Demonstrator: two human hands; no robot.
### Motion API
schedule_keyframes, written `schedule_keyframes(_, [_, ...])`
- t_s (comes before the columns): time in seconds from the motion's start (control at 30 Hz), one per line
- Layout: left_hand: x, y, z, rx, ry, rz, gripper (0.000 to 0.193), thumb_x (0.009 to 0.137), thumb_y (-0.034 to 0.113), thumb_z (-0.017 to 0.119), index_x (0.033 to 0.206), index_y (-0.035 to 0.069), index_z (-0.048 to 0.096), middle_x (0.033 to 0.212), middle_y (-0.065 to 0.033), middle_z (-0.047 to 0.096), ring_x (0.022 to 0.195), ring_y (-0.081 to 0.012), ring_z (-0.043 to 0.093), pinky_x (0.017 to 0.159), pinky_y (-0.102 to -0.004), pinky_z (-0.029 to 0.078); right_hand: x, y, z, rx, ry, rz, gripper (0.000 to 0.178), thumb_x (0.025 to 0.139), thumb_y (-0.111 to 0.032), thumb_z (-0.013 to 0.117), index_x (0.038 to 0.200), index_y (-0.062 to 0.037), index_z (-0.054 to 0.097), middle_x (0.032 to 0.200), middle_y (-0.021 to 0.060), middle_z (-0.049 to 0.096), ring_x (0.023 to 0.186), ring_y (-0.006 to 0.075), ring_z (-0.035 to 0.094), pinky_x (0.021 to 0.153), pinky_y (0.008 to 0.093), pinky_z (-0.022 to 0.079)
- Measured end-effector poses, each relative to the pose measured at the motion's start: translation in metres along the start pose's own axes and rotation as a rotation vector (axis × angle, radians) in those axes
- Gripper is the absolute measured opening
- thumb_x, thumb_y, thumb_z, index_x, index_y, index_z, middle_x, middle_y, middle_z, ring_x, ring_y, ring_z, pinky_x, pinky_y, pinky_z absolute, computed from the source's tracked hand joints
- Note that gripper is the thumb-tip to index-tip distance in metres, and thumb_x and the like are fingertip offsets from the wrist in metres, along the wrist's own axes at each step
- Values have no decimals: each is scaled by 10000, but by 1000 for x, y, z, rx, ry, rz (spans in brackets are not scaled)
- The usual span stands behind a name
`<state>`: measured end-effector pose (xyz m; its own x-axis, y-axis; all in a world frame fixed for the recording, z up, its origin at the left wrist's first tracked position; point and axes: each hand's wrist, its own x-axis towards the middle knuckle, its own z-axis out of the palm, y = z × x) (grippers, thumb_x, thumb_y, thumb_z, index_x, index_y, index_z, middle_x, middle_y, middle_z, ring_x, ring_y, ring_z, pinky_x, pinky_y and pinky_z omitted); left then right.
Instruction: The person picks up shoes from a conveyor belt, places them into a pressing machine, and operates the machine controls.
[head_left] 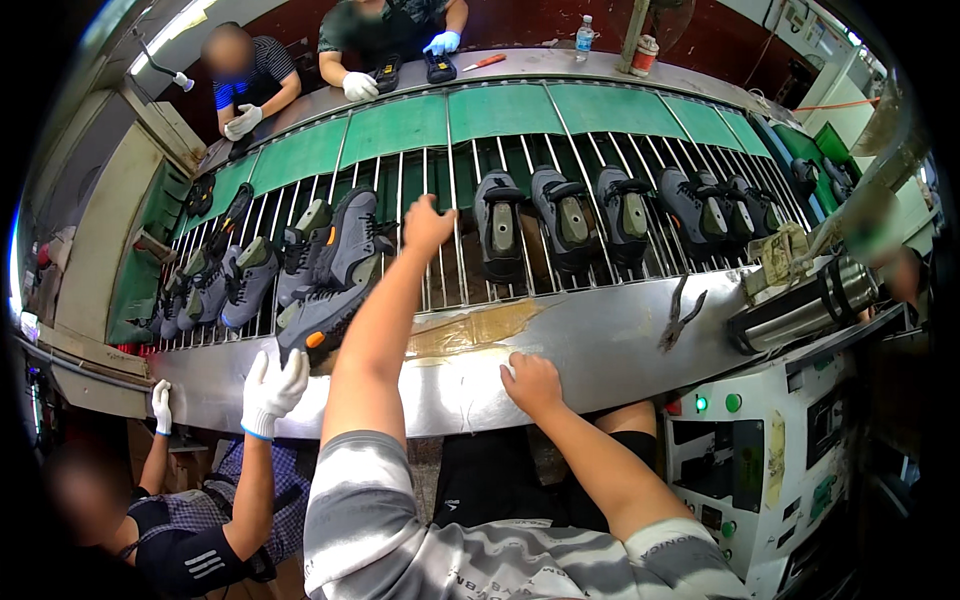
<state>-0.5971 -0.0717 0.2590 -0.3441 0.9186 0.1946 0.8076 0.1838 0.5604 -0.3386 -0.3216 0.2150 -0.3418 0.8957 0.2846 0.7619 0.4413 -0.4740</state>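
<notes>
My left arm stretches across the metal table to the bar rack [424, 170], where my left hand [428, 224] hovers over the bars. Its thumb stands apart from the other fingers and I see nothing in it. Left of it lies a grey shoe [352, 232] with black laces; right of it, a grey shoe [499, 228] with a green last inside. My right hand [534, 384] rests with curled fingers at the table's near edge [590, 345], holding nothing visible. Beneath my left forearm another grey shoe [325, 315], with an orange heel patch, overlaps the rack's near edge.
More shoes on lasts [625, 215] line the rack on both sides. Pliers [682, 312] and a steel flask [805, 305] lie at right, above a control box [765, 450]. At left, a co-worker's gloved hand [272, 388] is near the orange-patched shoe. Two people work across the table.
</notes>
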Motion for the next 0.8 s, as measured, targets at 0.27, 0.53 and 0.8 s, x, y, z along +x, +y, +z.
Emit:
schedule_keyframes(0.27, [-11, -105, -116, 356, -626, 163, 679, 638, 457, 770, 1150, 37, 621, 1093, -200, 665, 1025, -347, 634, 880, -413, 502, -2, -3, 5, 20, 32, -8, 234, 813, -284, 668, 776, -99, 530, 683, 105, 563, 660, 329, 566, 610, 466, 450])
schedule_keyframes(0.53, [-76, -73, -143, 734, -603, 149, 634, 502, 402, 866, 1003, 64, 673, 978, -173, 684, 949, -346, 653, 814, -439, 533, -7, -5, 0, 26, 2, 25, 265, 827, -300, 645, 719, -87, 530, 670, 117, 584, 676, 331, 582, 612, 476, 457])
schedule_keyframes(0.8, [-170, -12, -239, 503, -109, 304, 572, 587, 379, 840, 1045, 83, 670, 918, -166, 700, 875, -332, 676, 778, -419, 533, -15, -5, 3, 23, -45, 105, 311, 826, -385, 636, 840, -77, 595, 783, 118, 651, 787, 331, 622, 718, 466, 486])
